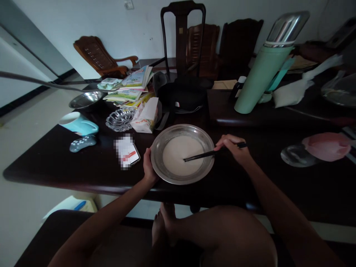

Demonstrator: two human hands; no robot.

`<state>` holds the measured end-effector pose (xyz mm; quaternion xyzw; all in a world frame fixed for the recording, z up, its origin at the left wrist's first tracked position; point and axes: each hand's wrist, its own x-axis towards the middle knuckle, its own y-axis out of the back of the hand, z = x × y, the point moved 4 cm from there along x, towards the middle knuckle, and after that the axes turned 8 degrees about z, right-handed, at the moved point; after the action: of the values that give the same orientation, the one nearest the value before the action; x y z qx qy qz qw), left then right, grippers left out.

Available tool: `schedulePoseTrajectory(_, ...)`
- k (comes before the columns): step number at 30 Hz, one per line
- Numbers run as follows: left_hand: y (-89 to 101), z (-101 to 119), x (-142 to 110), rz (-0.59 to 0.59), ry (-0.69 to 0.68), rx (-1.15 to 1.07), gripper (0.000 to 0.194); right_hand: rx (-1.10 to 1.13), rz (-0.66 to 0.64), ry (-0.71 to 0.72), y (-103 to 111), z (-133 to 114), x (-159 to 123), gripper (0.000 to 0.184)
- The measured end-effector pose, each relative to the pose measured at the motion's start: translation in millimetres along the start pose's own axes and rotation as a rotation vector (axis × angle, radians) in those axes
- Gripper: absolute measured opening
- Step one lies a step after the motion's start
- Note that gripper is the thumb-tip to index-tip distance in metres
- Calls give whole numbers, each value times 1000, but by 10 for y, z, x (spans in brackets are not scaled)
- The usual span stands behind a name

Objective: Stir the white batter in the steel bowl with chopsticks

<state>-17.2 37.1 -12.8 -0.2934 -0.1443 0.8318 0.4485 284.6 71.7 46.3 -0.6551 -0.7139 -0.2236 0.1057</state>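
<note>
A round metal bowl [164,139] holding a pale, milky batter stands on the dark wooden table [69,170] in front of me. My left hand [148,167] grips the bowl's left rim. My right hand [233,147] is closed around dark chopsticks [207,154], whose tips dip into the batter near the bowl's middle.
A phone [130,155] lies left of the bowl, with a small game controller [82,143], a blue mug [79,123], a glass dish [120,119], a snack bag [145,115] and stacked booklets [130,89] beyond. A green thermos [261,74] and a pink object [326,146] stand to the right. Chairs line the wall.
</note>
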Motion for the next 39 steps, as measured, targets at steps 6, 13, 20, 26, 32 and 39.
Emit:
schedulePoseTrajectory(6,-1,-12,8,-13,-1,-12,26,-74,77,14,41,-9,17,31)
schedulePoseTrajectory(13,9,-17,14,-27,-6,-19,26,-130,-61,30,-36,-42,12,28)
schedulePoseTrajectory(20,28,-26,35,-15,-9,-6,26,-19,43,-29,16,-12,9,36)
schedulePoseTrajectory(26,44,-40,35,13,-7,-8,25,-130,48,-9,19,-25,19,32)
schedulePoseTrajectory(32,47,-47,28,17,14,-19,25,-81,-39,-11,-17,-17,9,36)
schedulePoseTrajectory(39,50,-51,34,15,9,-9,24,-28,91,-4,52,-13,13,36)
